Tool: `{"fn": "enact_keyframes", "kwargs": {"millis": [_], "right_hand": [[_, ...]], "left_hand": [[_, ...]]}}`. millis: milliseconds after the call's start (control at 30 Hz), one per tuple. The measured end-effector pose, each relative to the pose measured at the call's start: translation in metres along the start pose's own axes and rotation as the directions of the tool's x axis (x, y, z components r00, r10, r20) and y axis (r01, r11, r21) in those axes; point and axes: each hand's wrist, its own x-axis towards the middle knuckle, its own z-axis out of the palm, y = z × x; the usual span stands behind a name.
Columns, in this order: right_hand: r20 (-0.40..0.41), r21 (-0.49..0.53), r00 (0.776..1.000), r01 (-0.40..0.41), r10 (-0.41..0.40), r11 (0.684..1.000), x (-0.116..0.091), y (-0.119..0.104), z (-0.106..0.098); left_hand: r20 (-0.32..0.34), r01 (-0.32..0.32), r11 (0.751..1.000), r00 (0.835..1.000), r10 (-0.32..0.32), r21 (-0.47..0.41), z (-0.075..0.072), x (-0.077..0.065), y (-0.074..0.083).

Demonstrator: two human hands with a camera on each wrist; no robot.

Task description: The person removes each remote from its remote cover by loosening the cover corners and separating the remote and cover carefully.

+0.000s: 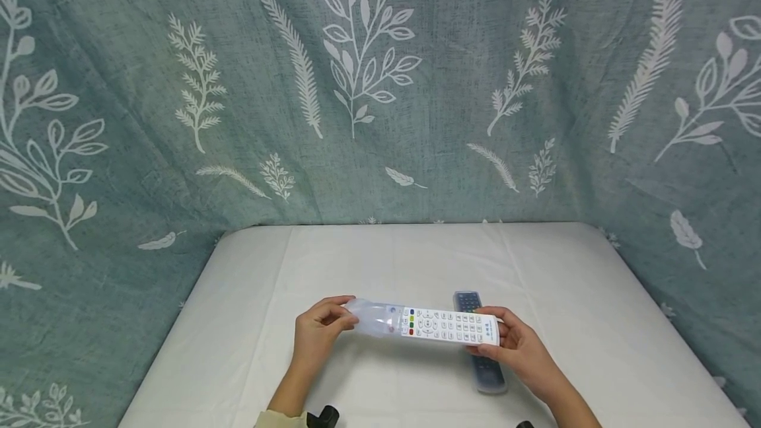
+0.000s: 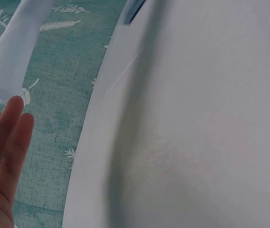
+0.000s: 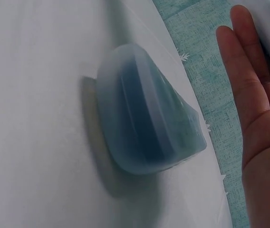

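A white remote control (image 1: 448, 326) with coloured buttons is held level above the table, its left end inside a translucent sleeve-like cover (image 1: 373, 319). My left hand (image 1: 318, 332) pinches the far left end of that cover between thumb and fingers. At the opposite end, my right hand (image 1: 526, 352) grips the white remote by its edges. Beneath it, a dark remote in a clear cover (image 1: 491, 375) lies on the table, its middle hidden by the right hand and the white remote. The right wrist view shows that covered remote (image 3: 144, 114) close up.
A white cloth covers the table (image 1: 238, 355). Behind it and along both sides hangs a green curtain (image 1: 380, 170) with white leaf patterns. Black wrist-camera parts (image 1: 323, 417) show at the bottom edge.
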Motion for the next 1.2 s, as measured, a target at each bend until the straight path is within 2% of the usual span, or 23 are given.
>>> {"fn": "enact_keyframes", "kwargs": {"millis": [467,767,1200], "right_hand": [[0.019,0.006,1.0,0.008,-0.008,1.0,-0.0023,0.0025,-0.0042],[-0.006,-0.008,1.0,-0.022,0.022,1.0,-0.0028,0.0003,-0.0039],[-0.007,-0.002,1.0,-0.011,0.011,1.0,-0.0038,0.0027,-0.0064]], "left_hand": [[-0.006,-0.027,1.0,1.0,0.027,0.002,-0.0005,-0.0012,-0.0004],[-0.023,-0.007,1.0,1.0,0.007,-0.011,-0.0019,0.0002,0.0],[-0.039,0.0,1.0,0.999,-0.001,-0.014,-0.0027,0.0008,0.001]]}}
